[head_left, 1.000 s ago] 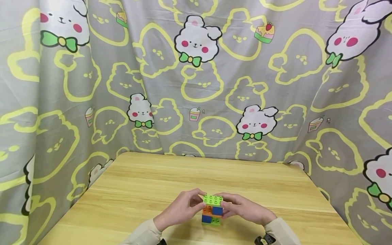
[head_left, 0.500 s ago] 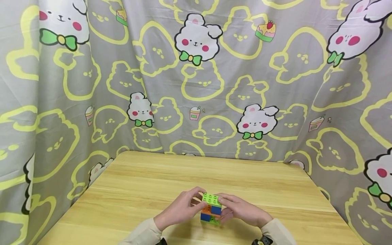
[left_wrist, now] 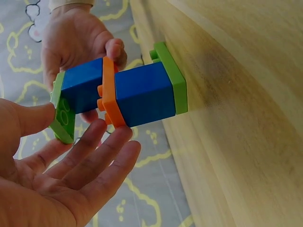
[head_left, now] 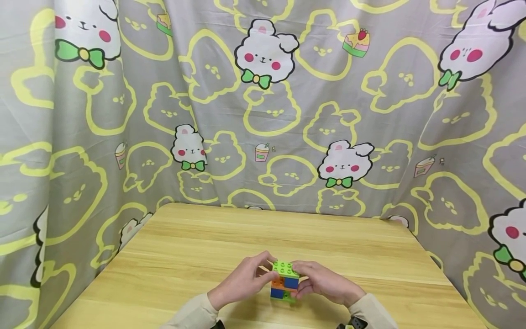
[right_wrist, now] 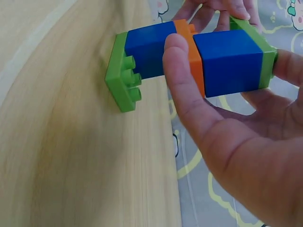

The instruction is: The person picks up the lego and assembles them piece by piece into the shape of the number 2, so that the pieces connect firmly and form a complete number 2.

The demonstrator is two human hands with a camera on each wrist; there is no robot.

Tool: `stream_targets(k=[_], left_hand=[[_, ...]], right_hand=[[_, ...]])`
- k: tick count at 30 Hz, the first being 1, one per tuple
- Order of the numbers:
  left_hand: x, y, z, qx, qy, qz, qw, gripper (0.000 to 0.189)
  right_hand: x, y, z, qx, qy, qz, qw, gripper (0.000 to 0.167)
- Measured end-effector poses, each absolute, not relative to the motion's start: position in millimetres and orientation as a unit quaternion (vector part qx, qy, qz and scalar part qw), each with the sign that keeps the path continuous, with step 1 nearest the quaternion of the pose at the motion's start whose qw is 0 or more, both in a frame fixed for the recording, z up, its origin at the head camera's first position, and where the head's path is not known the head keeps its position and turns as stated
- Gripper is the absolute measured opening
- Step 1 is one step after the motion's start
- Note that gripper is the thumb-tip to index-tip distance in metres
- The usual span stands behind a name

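Observation:
A tower of toy building bricks stands upright on the wooden table. From the bottom it has a green studded plate (right_wrist: 116, 71), a blue brick (left_wrist: 144, 94), an orange plate (left_wrist: 109, 92), a second blue brick (right_wrist: 229, 61) and a green top plate (head_left: 283, 268). The two blue bricks sit at opposite ends, so the tower zigzags. My left hand (head_left: 244, 279) pinches the top plate's overhanging left end between thumb and fingers, other fingertips close to the orange plate. My right hand (head_left: 328, 283) grips the right side, thumb across the orange plate and index finger on the top plate.
The wooden table (head_left: 197, 237) extends behind and to both sides of the tower. A grey curtain (head_left: 230, 183) with cartoon animals surrounds the table at the back and sides. Black wrist straps (head_left: 357, 322) show below the light sleeves.
My right index finger has moved onto the top plate's studs, and the right thumb has dropped lower on the tower's side. My left hand keeps about the same hold.

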State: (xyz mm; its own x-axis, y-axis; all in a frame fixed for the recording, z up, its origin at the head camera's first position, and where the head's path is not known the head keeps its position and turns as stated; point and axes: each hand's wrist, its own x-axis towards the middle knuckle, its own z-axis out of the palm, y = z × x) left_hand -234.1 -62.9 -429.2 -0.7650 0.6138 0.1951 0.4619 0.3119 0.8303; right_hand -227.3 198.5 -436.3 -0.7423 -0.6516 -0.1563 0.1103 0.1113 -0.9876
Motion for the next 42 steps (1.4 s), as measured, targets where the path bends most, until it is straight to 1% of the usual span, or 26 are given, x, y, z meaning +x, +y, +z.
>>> stream_targets(k=[6,14,20,27,32,37,42], left_hand=[[-234,-63,-430,0.333,0.806,0.485,0.073,0.021],[-234,-62,-432,0.329,0.809,0.483,0.064,0.02],[-234,-61,-433,0.328,0.81,0.483,0.058,0.021],[-233,-61,-432,0.326,0.809,0.485,0.058,0.022],[-233,-62,-432,0.325,0.81,0.484,0.063,0.023],[-232,-61,-431,0.319,0.809,0.489,0.071,0.022],[-232,-62,-430,0.32,0.809,0.487,0.076,0.026]], right_hand=[[-226,197,-437,-0.193,0.692,-0.636,0.282,0.055],[-227,197,-436,-0.202,0.702,-0.634,0.253,0.04],[-227,197,-436,-0.21,0.69,-0.647,0.248,0.036],[-227,198,-435,-0.208,0.687,-0.647,0.258,0.037],[-226,199,-433,-0.199,0.703,-0.63,0.264,0.045],[-227,199,-429,-0.191,0.756,-0.586,0.221,0.052],[-226,204,-423,-0.202,0.795,-0.543,0.18,0.049]])
